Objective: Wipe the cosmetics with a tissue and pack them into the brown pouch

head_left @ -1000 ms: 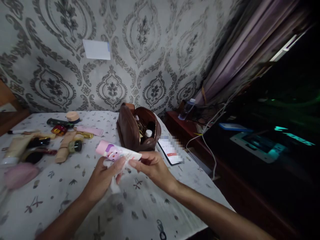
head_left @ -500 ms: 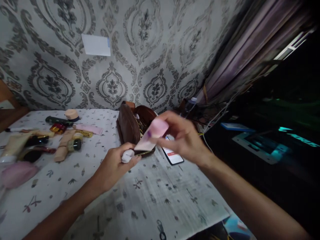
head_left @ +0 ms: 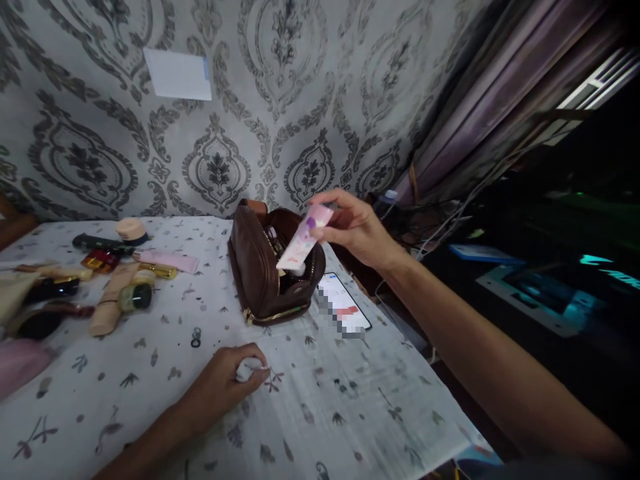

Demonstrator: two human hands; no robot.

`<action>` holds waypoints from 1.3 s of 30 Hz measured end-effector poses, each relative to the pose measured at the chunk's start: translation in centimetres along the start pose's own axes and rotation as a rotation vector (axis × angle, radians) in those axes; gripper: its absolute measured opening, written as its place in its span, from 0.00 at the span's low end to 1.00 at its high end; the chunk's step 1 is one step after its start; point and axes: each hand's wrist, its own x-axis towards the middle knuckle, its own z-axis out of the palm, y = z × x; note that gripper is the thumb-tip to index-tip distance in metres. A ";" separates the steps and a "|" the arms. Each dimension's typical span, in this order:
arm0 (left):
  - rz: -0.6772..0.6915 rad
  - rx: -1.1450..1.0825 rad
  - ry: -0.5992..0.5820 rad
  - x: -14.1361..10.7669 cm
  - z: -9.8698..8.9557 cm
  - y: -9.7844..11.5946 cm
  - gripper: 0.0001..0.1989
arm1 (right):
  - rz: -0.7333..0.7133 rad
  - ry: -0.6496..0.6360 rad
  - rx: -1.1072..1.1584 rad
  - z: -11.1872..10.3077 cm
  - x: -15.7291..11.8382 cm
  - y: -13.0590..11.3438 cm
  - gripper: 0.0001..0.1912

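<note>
A pink-and-white squeeze tube (head_left: 302, 243) with purple print is pinched in my right hand (head_left: 361, 230), tilted over the open mouth of a brown makeup bag (head_left: 254, 263). Small items show inside the bag, though most of its contents are hidden. Close to the patterned cloth, my left hand (head_left: 227, 379) is closed around a crumpled white tissue (head_left: 249, 369), in front of the bag. A phone (head_left: 350, 310) with a lit screen, partly pixelated, lies just right of the bag.
On the left of the table are a pink tube (head_left: 170, 260), a beige jar (head_left: 131, 231), a dark green tube (head_left: 100, 244), a beige bottle (head_left: 113, 303) and other cosmetics. A patterned wall stands behind; cables (head_left: 453, 200) hang at the right beyond the table's edge.
My right hand has lifted the tube up and away from my left hand, over the bag. My left hand has drawn back toward me with the tissue, uncovering the bag's front.
</note>
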 end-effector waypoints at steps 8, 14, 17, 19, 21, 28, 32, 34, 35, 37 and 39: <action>-0.012 -0.051 0.015 0.4 0.0 -0.7 0.15 | 0.115 -0.098 -0.016 -0.7 1.5 1.1 0.27; -0.048 -0.118 -0.021 0.4 0.0 -0.7 0.16 | 0.124 -0.011 0.018 -2.1 2.0 3.0 0.29; -0.055 -0.101 -0.018 0.5 0.0 -0.7 0.15 | 0.155 -0.100 0.014 -2.0 2.2 3.8 0.27; -0.052 -0.090 -0.014 0.5 0.0 -0.7 0.15 | 0.181 -0.210 -0.007 -1.6 2.3 4.0 0.24; -0.045 -0.073 -0.009 0.5 -0.1 -0.7 0.14 | 0.194 -0.301 -0.036 -1.3 2.4 4.0 0.22; -0.043 -0.048 -0.003 0.5 -0.1 -0.9 0.14 | 0.159 -0.495 -0.166 -1.2 3.0 3.1 0.16; -0.043 -0.060 -0.009 0.5 0.0 -1.2 0.15 | 0.125 -0.621 -0.379 -0.5 3.1 2.9 0.09; -0.047 -0.058 -0.012 0.6 0.0 -1.4 0.15 | 0.114 -0.682 -0.480 -0.1 2.9 2.8 0.07; -0.050 -0.057 -0.013 0.6 0.0 -1.4 0.15 | 0.105 -0.706 -0.519 0.2 2.8 2.7 0.06; -0.058 -0.063 -0.014 0.6 0.0 -1.4 0.15 | 0.078 -0.752 -0.597 0.5 2.6 2.6 0.06; -0.064 -0.076 -0.014 0.5 0.0 -1.3 0.15 | 0.053 -0.782 -0.684 0.7 2.3 2.5 0.07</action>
